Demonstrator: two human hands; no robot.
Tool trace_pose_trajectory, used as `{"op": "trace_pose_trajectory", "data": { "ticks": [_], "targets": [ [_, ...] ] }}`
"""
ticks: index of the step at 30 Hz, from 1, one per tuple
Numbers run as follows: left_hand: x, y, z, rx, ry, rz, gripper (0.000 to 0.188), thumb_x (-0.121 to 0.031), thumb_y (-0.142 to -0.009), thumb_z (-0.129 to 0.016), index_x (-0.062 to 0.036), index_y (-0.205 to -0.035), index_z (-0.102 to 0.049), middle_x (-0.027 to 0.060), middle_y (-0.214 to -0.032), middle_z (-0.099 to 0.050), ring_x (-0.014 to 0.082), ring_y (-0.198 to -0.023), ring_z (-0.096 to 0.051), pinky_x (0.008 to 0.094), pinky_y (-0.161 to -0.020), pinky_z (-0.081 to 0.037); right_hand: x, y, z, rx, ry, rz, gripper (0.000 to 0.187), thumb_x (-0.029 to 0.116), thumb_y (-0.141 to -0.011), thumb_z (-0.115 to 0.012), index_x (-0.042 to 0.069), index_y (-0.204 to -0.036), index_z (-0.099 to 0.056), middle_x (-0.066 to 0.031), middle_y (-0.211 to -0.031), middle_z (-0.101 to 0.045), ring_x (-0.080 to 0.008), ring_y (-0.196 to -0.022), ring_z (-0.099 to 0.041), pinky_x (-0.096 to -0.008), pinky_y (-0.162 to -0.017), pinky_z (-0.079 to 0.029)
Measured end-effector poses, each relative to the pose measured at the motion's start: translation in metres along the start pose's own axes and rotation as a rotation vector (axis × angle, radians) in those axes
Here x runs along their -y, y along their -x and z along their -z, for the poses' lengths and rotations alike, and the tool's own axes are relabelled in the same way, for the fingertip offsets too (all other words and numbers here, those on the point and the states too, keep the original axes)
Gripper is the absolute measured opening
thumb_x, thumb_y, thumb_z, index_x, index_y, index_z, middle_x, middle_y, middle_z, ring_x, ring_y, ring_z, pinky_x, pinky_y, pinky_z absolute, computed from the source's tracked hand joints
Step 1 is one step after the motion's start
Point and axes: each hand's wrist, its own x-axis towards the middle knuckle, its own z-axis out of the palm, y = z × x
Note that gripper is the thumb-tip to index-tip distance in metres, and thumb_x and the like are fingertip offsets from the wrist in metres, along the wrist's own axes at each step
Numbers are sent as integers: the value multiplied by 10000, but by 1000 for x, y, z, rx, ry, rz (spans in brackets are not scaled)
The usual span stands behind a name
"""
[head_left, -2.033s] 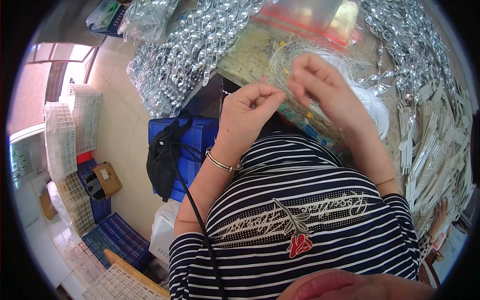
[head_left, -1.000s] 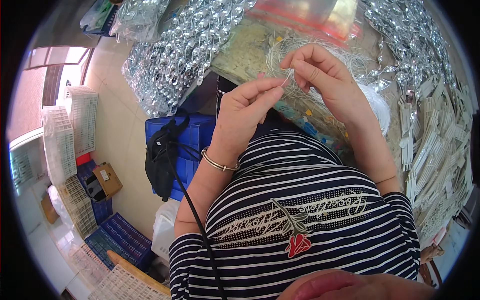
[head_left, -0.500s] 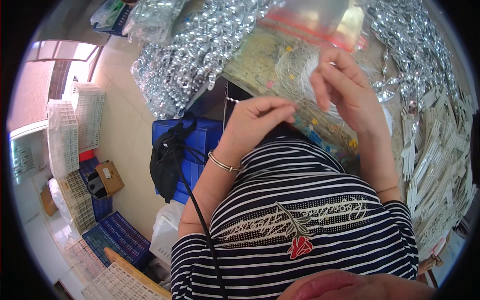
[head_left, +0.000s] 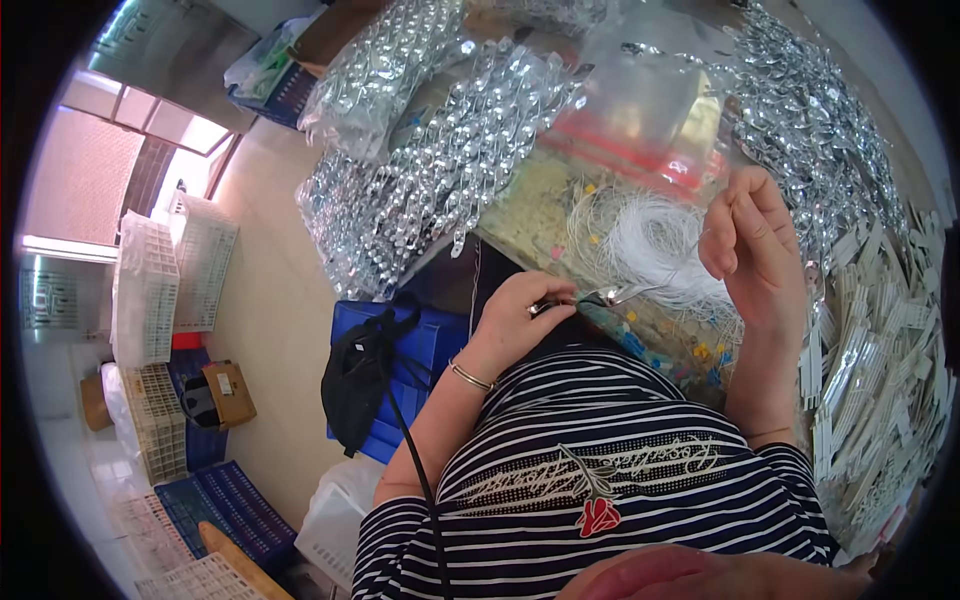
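My left hand (head_left: 522, 318) is closed in a pinch over the near edge of the worktable (head_left: 520, 215). A small shiny silver piece (head_left: 622, 294) sticks out to the right from its fingertips. My right hand (head_left: 757, 245) is raised on the right side, thumb and fingers pinched together; anything between them is too fine to make out. Between the hands, farther back, lies a loose coil of white thread (head_left: 655, 245) on the table. Small yellow and blue bits (head_left: 705, 360) are scattered near the table's front edge.
Strands of silver beads (head_left: 470, 125) are heaped at the back left, with more silver strands (head_left: 820, 120) at the back right. Clear bags with red strips (head_left: 640, 150) lie between. Bundled white strips (head_left: 865, 370) fill the right. A black bag (head_left: 355, 385) hangs by a blue bin (head_left: 430, 335).
The view has shifted, so the table sits lower in the picture. My hands have moved farther apart. The silver piece now shows to the right of my left fingertips.
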Motion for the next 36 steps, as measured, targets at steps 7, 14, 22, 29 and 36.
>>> {"op": "trace_pose_trajectory", "data": {
  "ticks": [7,14,22,29,36],
  "targets": [
    [21,25,-2,-39,-130,32,294,-85,-776,-675,-34,-1050,-581,82,-914,-604,201,-855,-578,298,-776,-456,16,2,4,38,6,60,81,133,-969,-412,60,-978,-445,-33,-654,-467,-78,-525,-409,-217,-490,-356],
    [31,49,12,-144,-166,91,128,-75,-841,-610,5,-939,-630,93,-833,-616,185,-758,-597,276,-683,-464,23,-2,14,-11,33,115,63,129,-964,-430,82,-1001,-447,-6,-691,-460,-36,-521,-368,-174,-481,-311],
    [1,38,60,-506,-381,-97,142,-39,-854,-566,30,-960,-629,105,-808,-612,198,-724,-581,296,-680,-450,2,-14,39,-182,244,31,170,163,-965,-437,61,-1068,-524,-95,-1051,-615,-68,-721,-521,-207,-632,-420],
    [4,-29,122,-617,-705,-201,255,-26,-845,-556,7,-1093,-606,146,-857,-568,295,-793,-546,359,-718,-432,-4,-12,49,-194,491,-57,229,168,-957,-451,45,-1110,-569,-62,-1118,-606,-75,-868,-556,-233,-761,-460],
    [26,-78,140,-624,-986,-244,376,37,-812,-522,-2,-1185,-552,187,-915,-557,319,-839,-535,389,-742,-423,8,-23,78,-254,751,-71,245,184,-937,-481,37,-1091,-601,-21,-972,-614,-88,-866,-562,-251,-782,-464]
  ]
}}
